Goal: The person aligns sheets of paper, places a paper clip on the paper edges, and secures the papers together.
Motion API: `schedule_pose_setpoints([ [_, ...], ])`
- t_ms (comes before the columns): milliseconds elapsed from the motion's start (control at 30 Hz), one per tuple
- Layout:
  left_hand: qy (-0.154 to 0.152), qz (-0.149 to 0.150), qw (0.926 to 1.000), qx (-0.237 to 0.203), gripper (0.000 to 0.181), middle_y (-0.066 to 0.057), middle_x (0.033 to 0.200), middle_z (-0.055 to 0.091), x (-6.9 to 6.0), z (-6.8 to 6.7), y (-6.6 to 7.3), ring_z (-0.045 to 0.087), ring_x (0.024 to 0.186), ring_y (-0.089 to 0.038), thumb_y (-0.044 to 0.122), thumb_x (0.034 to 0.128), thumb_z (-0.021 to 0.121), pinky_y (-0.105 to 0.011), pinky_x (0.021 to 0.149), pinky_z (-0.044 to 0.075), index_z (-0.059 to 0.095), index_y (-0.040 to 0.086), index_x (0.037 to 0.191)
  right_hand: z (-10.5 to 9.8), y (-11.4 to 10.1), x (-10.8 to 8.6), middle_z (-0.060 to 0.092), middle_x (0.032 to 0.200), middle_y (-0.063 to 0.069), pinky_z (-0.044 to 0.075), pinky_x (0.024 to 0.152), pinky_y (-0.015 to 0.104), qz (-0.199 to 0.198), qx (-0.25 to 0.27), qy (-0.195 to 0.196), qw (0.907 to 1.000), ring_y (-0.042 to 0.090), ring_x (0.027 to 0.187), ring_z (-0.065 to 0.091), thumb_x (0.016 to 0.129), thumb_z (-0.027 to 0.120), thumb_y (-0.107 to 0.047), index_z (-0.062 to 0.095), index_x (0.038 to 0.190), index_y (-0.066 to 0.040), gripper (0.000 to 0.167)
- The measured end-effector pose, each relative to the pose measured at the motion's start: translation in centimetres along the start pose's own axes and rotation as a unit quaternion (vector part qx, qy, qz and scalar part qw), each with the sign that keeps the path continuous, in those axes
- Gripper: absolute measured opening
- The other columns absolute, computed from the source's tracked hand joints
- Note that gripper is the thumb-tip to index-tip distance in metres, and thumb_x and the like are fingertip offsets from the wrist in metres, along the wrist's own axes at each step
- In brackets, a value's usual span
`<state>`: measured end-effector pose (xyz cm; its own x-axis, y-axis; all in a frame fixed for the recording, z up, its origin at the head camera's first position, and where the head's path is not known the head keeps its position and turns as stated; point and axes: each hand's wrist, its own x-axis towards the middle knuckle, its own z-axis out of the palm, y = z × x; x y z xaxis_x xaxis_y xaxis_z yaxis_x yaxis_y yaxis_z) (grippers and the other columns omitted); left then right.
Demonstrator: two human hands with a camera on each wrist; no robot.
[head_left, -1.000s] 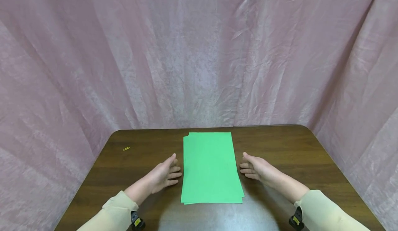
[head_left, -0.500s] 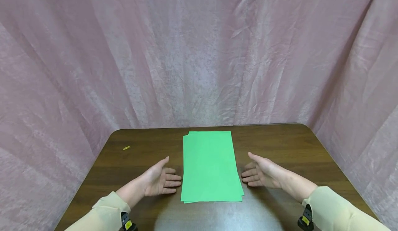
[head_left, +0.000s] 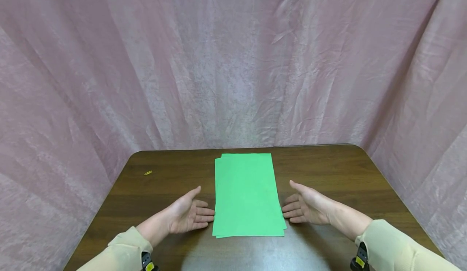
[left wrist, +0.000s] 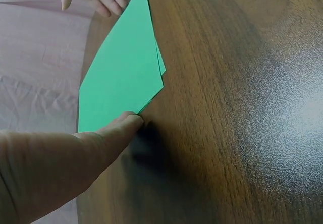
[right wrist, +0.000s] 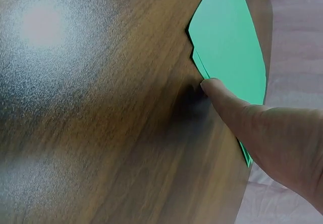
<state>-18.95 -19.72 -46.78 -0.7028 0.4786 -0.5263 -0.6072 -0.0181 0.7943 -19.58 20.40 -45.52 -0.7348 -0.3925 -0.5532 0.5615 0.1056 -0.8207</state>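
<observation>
One yellow paperclip (head_left: 148, 173) | two-plus green sheets (head_left: 248, 194) | left hand (head_left: 189, 216), right hand (head_left: 311, 208) flanking, fingers extended

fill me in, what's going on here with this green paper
A person has their open left hand and open right hand at either side of a loosely aligned stack of rectangular green paper sheets on a brown wood-grain table. The fingertips are at or very near the side edges; whether they touch is hard to tell. The sheets lie flat, their edges uneven. A small yellow paper clip lies apart, toward the far left.
</observation>
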Motion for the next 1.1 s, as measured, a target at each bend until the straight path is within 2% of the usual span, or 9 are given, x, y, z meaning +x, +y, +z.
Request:
schedule_pose_setpoints([
  [267,-0.010,-0.004,0.9999,-0.003,0.103,-0.043,0.154,0.025,0.1,0.2,-0.1,0.030,0.144,-0.053,0.066,0.1052,0.029,-0.058,0.118,0.028,0.000,-0.021,0.151,0.2,0.1,0.0,0.035,0.147,0.046,0.037,0.112,0.060,0.001,0.008,-0.009,0.9999,0.057,0.137,0.039,0.108,0.026,-0.059,0.023,0.146,0.025,0.092],
  [533,-0.007,-0.007,0.9999,-0.013,0.103,-0.041,0.155,0.027,0.3,0.3,-0.1,0.030,0.145,-0.051,0.065,0.1051,0.032,-0.057,0.118,0.029,0.000,-0.021,0.152,0.2,0.3,0.2,0.034,0.147,0.046,0.038,0.112,0.059,0.000,0.024,-0.018,0.9995,0.056,0.138,0.038,0.109,0.027,-0.057,0.018,0.148,0.024,0.091],
  [667,-0.009,-0.009,0.9998,-0.013,0.102,-0.041,0.154,0.027,0.6,0.5,-0.2,0.030,0.145,-0.051,0.064,0.1054,0.032,-0.056,0.118,0.029,0.000,-0.021,0.152,0.5,0.4,0.3,0.032,0.148,0.046,0.035,0.114,0.059,-0.003,0.029,-0.035,0.9990,0.057,0.139,0.036,0.109,0.027,-0.057,0.016,0.148,0.024,0.091],
  [1100,-0.019,-0.012,0.9992,-0.032,0.098,-0.040,0.156,0.026,1.6,1.0,-0.5,0.032,0.144,-0.050,0.062,0.1066,0.032,-0.055,0.118,0.031,0.001,-0.019,0.153,1.1,0.9,0.7,0.030,0.150,0.045,0.035,0.114,0.059,-0.007,0.041,-0.049,0.9979,0.056,0.140,0.035,0.109,0.027,-0.056,0.013,0.149,0.024,0.090],
])
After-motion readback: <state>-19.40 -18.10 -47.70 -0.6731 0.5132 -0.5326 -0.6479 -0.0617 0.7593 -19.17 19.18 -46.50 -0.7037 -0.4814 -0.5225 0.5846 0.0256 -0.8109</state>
